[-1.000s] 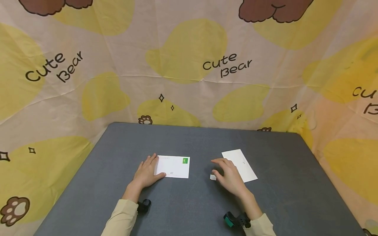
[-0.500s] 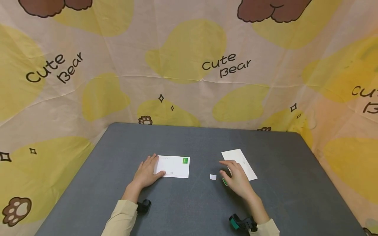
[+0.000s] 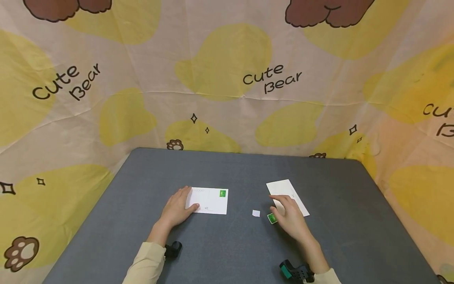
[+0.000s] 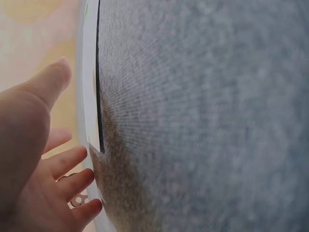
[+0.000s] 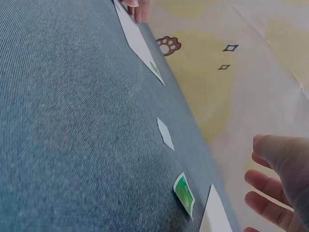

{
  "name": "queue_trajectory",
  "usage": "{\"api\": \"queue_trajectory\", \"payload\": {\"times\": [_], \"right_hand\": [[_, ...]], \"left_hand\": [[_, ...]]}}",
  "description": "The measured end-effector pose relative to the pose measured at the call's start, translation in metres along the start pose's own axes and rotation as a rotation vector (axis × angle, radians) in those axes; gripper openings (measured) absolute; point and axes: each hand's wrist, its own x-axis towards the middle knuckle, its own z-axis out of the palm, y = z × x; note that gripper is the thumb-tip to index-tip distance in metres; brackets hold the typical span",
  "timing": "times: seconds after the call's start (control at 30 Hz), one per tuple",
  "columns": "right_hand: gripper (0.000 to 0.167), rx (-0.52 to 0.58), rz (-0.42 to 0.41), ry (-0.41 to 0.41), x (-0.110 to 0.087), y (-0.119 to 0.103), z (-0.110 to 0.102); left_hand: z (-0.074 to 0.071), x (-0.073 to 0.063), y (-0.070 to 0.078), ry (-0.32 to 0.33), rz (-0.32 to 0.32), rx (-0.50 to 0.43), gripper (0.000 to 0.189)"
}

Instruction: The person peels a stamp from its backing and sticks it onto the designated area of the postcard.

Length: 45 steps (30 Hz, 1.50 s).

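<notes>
My left hand (image 3: pixel 176 208) is at the left end of a white envelope (image 3: pixel 209 201), its thumb overlapping the lower edge in the head view. This envelope bears a green stamp (image 3: pixel 222 193) in its upper right corner. In the left wrist view the fingers (image 4: pixel 72 186) are spread loosely beside it. My right hand (image 3: pixel 289 216) hovers with relaxed fingers, overlapping a second white envelope (image 3: pixel 299 203) that lies tilted. Just left of its thumb lies a loose green stamp (image 3: pixel 272 218), slightly curled in the right wrist view. Nothing shows between the right fingers.
A small white square of paper (image 3: pixel 256 213) lies between the first envelope and the loose stamp. All of it rests on a dark grey table (image 3: pixel 213 252). Behind the table hangs a patterned cloth (image 3: pixel 227 79). A black band (image 3: pixel 173 250) is on the left wrist.
My right hand has moved right, away from the white paper square, uncovering the loose green stamp. The left hand has shifted only slightly; the envelopes have stayed in place.
</notes>
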Motion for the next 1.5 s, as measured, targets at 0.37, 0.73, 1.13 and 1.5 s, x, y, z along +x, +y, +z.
{"api": "queue_trajectory", "payload": {"times": [0.37,0.73,1.13,1.5], "right_hand": [[0.035,-0.030,-0.010,0.055,-0.007,0.007,-0.003],[0.034,-0.061,0.042,0.040,-0.011,0.009,-0.004],[0.028,-0.119,0.124,-0.089,-0.015,0.008,-0.005],[0.027,-0.139,0.116,-0.126,-0.016,0.008,0.000]], "left_hand": [[0.002,0.001,0.012,0.067,0.092,0.001,0.067],[0.007,0.007,0.034,0.109,0.174,-0.033,0.061],[0.019,0.018,0.062,0.107,0.276,-0.057,0.057],[0.029,0.023,0.092,0.082,0.285,-0.080,0.056]]}}
